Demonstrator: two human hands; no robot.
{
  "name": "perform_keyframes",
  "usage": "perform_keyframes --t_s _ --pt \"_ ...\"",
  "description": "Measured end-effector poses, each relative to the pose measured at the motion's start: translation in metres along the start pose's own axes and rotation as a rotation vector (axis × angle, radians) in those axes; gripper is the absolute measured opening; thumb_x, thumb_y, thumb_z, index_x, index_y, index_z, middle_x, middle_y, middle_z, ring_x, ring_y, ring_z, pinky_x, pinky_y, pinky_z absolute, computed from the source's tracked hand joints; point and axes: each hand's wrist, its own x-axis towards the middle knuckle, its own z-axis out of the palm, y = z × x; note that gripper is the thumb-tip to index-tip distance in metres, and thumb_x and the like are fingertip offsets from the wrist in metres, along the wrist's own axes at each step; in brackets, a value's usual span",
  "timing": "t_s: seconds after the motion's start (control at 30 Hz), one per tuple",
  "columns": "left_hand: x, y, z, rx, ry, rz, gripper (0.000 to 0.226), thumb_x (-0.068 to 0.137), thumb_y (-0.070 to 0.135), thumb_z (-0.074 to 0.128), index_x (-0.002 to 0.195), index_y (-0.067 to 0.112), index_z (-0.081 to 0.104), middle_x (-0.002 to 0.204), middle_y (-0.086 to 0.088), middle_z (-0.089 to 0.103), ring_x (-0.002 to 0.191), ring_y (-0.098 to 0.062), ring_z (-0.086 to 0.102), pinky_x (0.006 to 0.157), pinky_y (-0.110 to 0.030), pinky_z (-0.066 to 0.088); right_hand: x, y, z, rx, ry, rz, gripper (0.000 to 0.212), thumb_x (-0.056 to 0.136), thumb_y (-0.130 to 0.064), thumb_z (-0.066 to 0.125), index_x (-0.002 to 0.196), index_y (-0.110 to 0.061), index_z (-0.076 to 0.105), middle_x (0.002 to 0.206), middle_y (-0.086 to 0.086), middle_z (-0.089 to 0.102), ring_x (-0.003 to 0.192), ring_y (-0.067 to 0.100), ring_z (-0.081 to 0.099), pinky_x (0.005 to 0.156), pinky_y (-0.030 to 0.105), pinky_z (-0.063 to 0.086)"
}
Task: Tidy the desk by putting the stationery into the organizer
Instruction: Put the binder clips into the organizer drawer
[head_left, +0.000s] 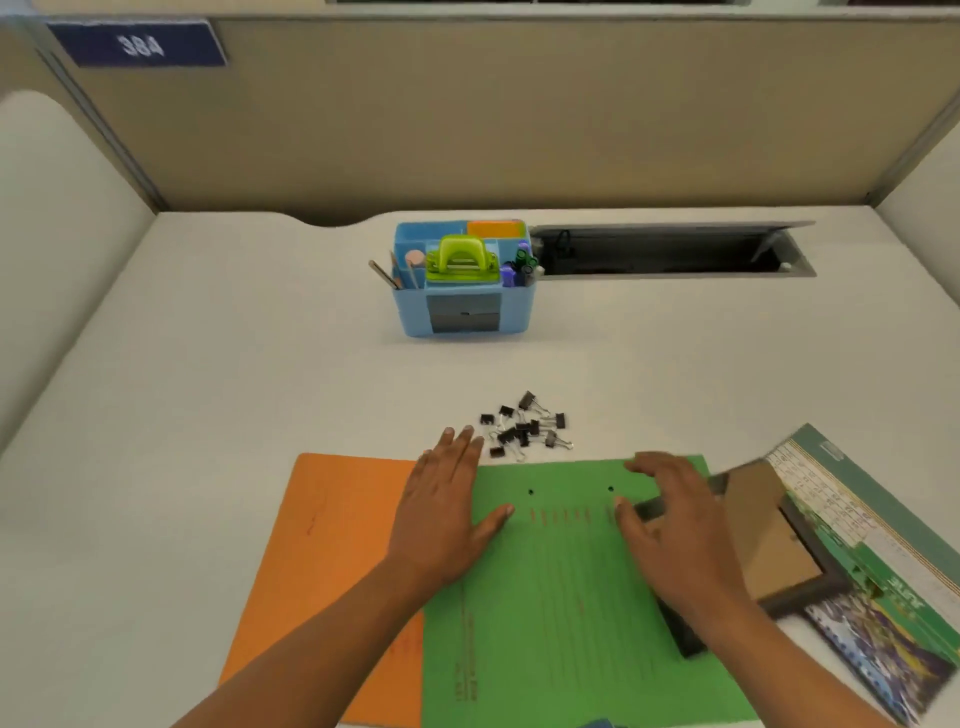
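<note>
Clearly the loose binder clips (527, 427) are what remains for the blue organizer (461, 291), which stands well beyond the fingers at the back of the surface (208, 338), already holding a green hole punch (460, 260), pencils and markers. The clips lie in a small scatter just past the tips of the left hand (445, 506), which rests flat on the green folder (561, 597), fingers spread and holding nothing. The right hand (675, 525) hovers with its fingers loosely curled over a dark picture frame (769, 551) lying face down; whether it actually grips the frame cannot be told, as motion blurs it.

The clips look light, stiff and small, with wire handles that snag on each other, so they would probably be best gathered by sweeping them together and pinching a cluster, or picking each by its black body. They should slide easily on the smooth top.

An orange folder (332, 545) lies under the green one, left of the left fingers, and a calendar (883, 561) sits to the right of the right fingers. Nothing stands between the clips and the organizer; an open cable slot (670, 252) is just beside it.
</note>
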Motion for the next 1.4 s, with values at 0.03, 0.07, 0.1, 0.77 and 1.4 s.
perform_keyframes --t_s 0.03,0.07,0.1,0.77,1.4 --pt "0.007 -0.005 -0.004 0.014 0.000 0.003 0.083 0.088 0.068 0.036 0.153 0.017 0.023 0.162 0.000 0.017 0.150 -0.017 0.009 0.121 -0.041 0.016 0.004 -0.010 0.011 -0.008 -0.051 -0.042 0.031 0.088 -0.028 0.066 0.118 -0.026 0.057 0.119 -0.017 0.046 0.114 0.002 0.041 0.102 0.024 0.030" --pt "0.016 -0.010 -0.009 0.032 -0.010 0.004 0.083 0.089 0.067 0.038 0.154 0.018 0.020 0.163 0.001 0.014 0.150 -0.017 0.006 0.122 -0.039 0.012 0.009 -0.018 0.021 -0.028 -0.113 -0.086 0.027 0.089 -0.031 0.064 0.115 -0.028 0.058 0.117 -0.017 0.047 0.111 0.002 0.043 0.100 0.023 0.033" --pt "0.027 -0.013 -0.013 0.052 -0.021 0.005 0.082 0.090 0.065 0.040 0.154 0.019 0.018 0.163 0.001 0.012 0.150 -0.017 0.004 0.122 -0.038 0.010 0.014 -0.024 0.032 -0.055 -0.181 -0.130 0.020 0.090 -0.033 0.062 0.110 -0.029 0.059 0.111 -0.017 0.050 0.106 0.002 0.046 0.096 0.022 0.038" --pt "0.160 -0.022 -0.035 -0.019 0.052 -0.150 0.070 0.092 0.056 0.052 0.147 0.017 0.035 0.160 0.000 0.024 0.143 -0.021 0.029 0.111 -0.042 0.032 0.043 -0.026 0.082 -0.212 -0.497 -0.258 0.018 0.090 -0.046 0.050 0.080 -0.031 0.051 0.080 -0.015 0.050 0.074 0.005 0.048 0.065 0.025 0.045" --pt "0.192 0.014 -0.038 -1.905 0.214 -1.010 0.030 0.089 0.041 0.065 0.112 0.023 0.059 0.108 0.001 0.066 0.065 -0.012 0.048 0.060 -0.025 0.043 0.040 -0.021 0.087 -0.238 -0.468 -0.272 0.018 0.088 -0.048 0.050 0.078 -0.033 0.048 0.078 -0.015 0.047 0.072 0.006 0.045 0.059 0.024 0.038"
